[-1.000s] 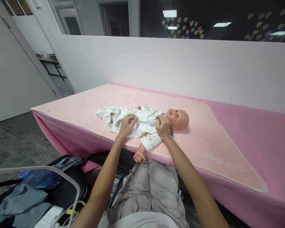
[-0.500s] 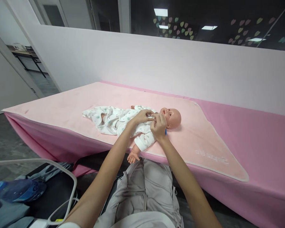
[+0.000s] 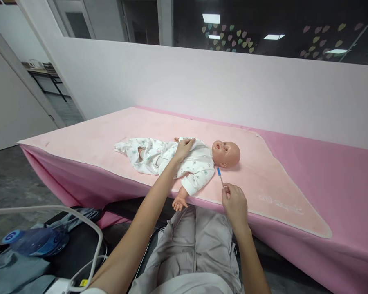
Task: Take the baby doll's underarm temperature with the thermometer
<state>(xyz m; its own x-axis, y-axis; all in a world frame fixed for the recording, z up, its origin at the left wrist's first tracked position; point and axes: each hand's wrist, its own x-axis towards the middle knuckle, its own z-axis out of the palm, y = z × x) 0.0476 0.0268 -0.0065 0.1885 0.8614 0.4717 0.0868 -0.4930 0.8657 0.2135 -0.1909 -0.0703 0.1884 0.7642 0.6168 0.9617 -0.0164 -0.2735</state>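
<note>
A baby doll (image 3: 226, 154) lies on its back, its head to the right, dressed in a white printed romper (image 3: 199, 163). My left hand (image 3: 185, 148) rests on the doll's chest, its fingers closed on the front of the romper. Near the table's front edge, my right hand (image 3: 234, 202) pinches a thin thermometer (image 3: 221, 178) by its near end. The thermometer's blue end points up toward the doll's neck, just short of the head and apart from it. One doll arm hangs toward me over the edge.
A pale pink mat (image 3: 282, 183) covers much of the pink-draped table (image 3: 349, 183). Behind stands a white wall (image 3: 263, 90) with a dark window above. At the lower left are a water bottle (image 3: 38, 241), grey cloth and a white cable (image 3: 95, 237).
My right hand has drawn back from the romper's neckline toward me and to the right, bringing the thermometer into plain sight. My left hand stays at the doll's chest.
</note>
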